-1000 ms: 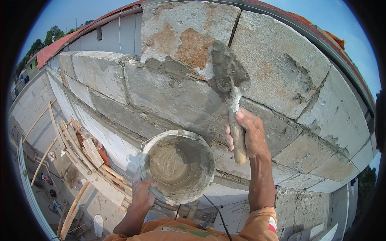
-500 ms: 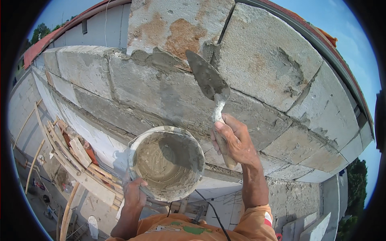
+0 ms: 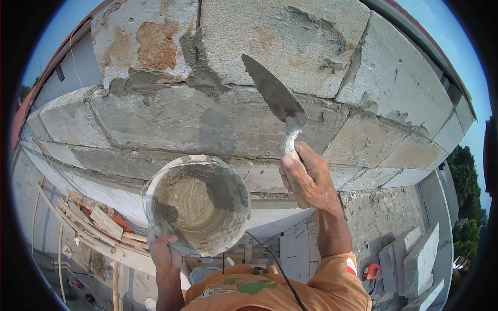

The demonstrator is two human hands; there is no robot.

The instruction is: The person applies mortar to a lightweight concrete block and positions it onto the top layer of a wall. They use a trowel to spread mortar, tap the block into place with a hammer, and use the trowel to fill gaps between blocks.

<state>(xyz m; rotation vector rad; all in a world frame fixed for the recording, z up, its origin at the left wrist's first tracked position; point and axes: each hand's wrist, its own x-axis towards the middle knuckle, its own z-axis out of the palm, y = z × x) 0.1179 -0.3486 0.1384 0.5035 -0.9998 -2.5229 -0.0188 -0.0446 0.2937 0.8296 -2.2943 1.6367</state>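
My right hand (image 3: 311,179) is closed round the handle of a pointed masonry trowel (image 3: 275,93). Its grey blade, smeared with mortar, points up and left in front of the block wall (image 3: 171,114). My left hand (image 3: 165,251) grips the near left rim of a round bucket (image 3: 236,189), its fingers partly hidden behind the bucket. Wet grey mortar (image 3: 194,202) lies in the bucket's bottom and coats its inner side. Fresh mortar (image 3: 205,78) fills part of the upright joint between two upper blocks and is smeared along the bed joint below.
Bamboo poles and planks (image 3: 98,228) form scaffolding at the lower left. Several loose block pieces (image 3: 417,259) lean at the lower right, beside a red tool (image 3: 371,271). A dark cable (image 3: 275,259) hangs across my orange shirt. A thin white wire (image 3: 78,67) hangs at the upper left.
The view has shifted right along the wall. Mortar now covers more of the upright joint, and the trowel stands right of it, away from the joint. The bucket is still in my left hand.
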